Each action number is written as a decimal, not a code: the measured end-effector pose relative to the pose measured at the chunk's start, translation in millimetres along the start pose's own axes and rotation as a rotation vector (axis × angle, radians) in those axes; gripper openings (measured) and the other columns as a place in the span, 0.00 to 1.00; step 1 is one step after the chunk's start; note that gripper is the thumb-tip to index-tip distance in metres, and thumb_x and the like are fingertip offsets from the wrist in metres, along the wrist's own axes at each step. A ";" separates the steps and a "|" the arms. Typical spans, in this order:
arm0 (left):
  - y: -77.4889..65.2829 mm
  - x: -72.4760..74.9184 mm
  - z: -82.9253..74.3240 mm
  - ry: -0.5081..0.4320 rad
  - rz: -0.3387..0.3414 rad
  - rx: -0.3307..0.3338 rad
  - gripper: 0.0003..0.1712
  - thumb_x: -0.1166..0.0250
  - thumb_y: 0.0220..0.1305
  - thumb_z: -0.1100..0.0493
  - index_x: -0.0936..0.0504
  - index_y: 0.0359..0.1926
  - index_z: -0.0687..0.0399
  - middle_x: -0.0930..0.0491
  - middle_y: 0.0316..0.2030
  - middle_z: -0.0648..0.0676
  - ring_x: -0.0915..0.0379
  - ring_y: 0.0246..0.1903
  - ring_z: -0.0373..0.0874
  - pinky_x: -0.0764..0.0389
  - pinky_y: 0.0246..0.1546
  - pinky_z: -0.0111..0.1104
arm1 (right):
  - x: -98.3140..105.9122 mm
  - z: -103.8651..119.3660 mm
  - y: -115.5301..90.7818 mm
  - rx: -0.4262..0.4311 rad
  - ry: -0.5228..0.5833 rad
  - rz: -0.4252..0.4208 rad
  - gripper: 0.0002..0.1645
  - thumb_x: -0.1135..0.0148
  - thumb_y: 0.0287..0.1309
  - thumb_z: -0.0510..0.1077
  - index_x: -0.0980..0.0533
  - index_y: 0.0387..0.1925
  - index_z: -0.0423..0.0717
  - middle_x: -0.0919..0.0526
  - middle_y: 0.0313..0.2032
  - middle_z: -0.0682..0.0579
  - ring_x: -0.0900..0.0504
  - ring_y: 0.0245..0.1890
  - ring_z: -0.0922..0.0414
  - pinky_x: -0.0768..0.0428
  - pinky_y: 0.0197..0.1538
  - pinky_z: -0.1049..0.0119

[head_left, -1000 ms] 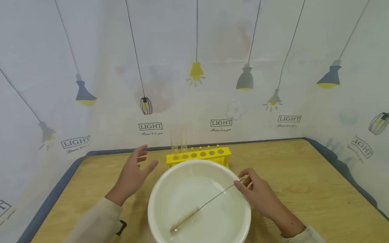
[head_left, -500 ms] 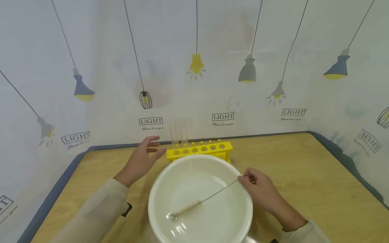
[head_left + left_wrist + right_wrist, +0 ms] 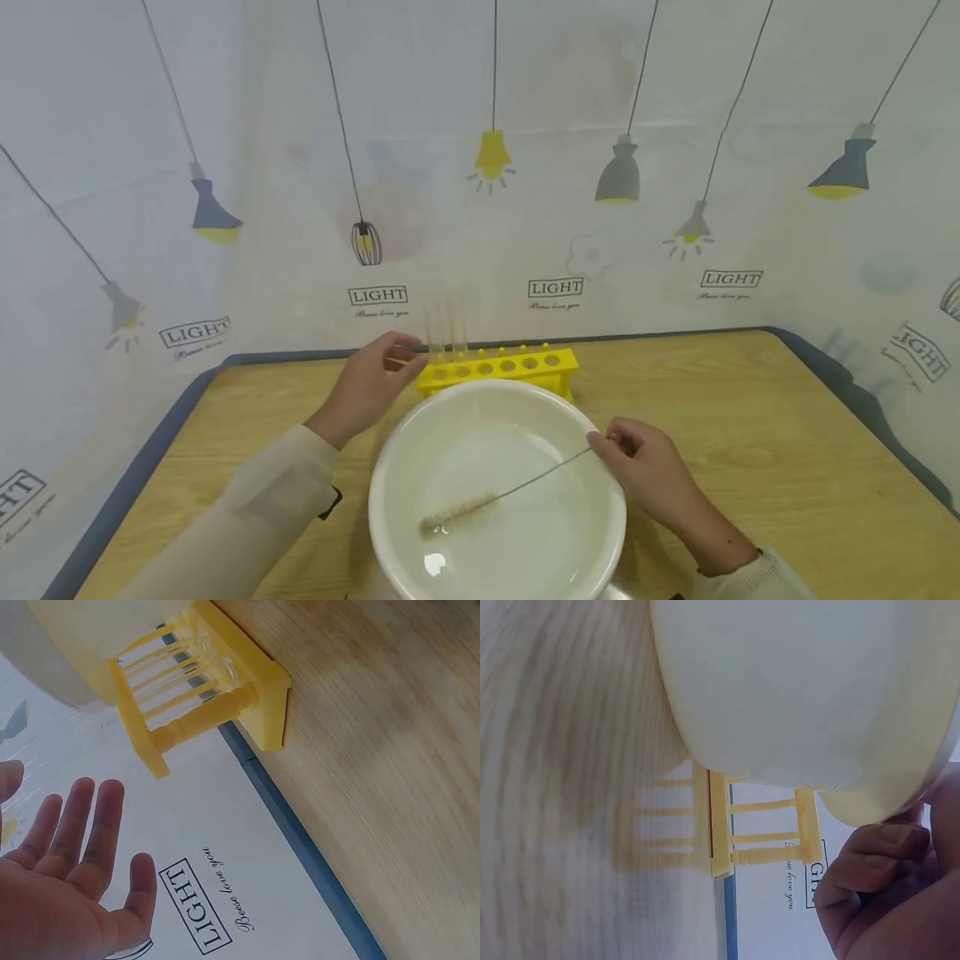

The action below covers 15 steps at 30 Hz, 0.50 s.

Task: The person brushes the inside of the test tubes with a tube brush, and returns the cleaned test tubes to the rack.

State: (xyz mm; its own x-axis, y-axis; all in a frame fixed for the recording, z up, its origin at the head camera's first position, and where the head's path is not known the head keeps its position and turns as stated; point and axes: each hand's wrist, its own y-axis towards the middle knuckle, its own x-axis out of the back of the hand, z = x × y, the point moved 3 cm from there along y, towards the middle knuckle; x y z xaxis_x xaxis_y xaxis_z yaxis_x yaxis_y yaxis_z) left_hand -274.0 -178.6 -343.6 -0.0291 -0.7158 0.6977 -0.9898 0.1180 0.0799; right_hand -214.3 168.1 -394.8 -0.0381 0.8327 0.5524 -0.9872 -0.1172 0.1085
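My right hand (image 3: 654,468) pinches the thin wire handle of a test tube brush (image 3: 459,512) at the right rim of a white basin (image 3: 380,508). The bristle end lies low in the basin, in the water. Fingers of the right hand (image 3: 881,877) are curled in the right wrist view; the brush is hidden there behind the basin wall. My left hand (image 3: 371,385) reaches to the left end of a yellow test tube rack (image 3: 498,367), fingertips close beside two clear test tubes (image 3: 437,329). In the left wrist view its fingers (image 3: 105,817) are spread and loosely extended.
The rack stands directly behind the basin, its right-hand holes without tubes and a row of small pegs along the back. A wooden table (image 3: 750,433) carries everything. Behind it hangs a pale wall covering (image 3: 300,208) printed with lamps, bordered by a dark blue edge.
My left hand has moved right and away from me, up to the test tubes. The right hand keeps its pinch on the brush, whose bristle end has shifted slightly away from me.
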 end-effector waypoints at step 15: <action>8.9 -7.5 -1.3 0.018 -0.010 0.031 0.26 0.41 0.70 0.37 0.25 0.60 0.45 0.19 0.54 0.51 0.22 0.54 0.49 0.18 0.48 0.43 | -0.8 -2.7 -0.2 -0.001 0.033 0.015 0.20 0.38 0.68 0.50 0.30 0.24 0.43 0.28 0.20 0.53 0.28 0.21 0.61 0.27 0.22 0.70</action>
State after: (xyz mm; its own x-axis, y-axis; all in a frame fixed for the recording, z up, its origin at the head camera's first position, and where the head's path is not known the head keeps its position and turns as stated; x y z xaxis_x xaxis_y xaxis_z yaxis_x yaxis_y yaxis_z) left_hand -282.4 -171.3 -347.2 -0.0167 -0.7045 0.7095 -0.9939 0.0891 0.0651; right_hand -214.5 169.0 -397.4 -0.0579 0.8484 0.5262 -0.9866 -0.1292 0.0996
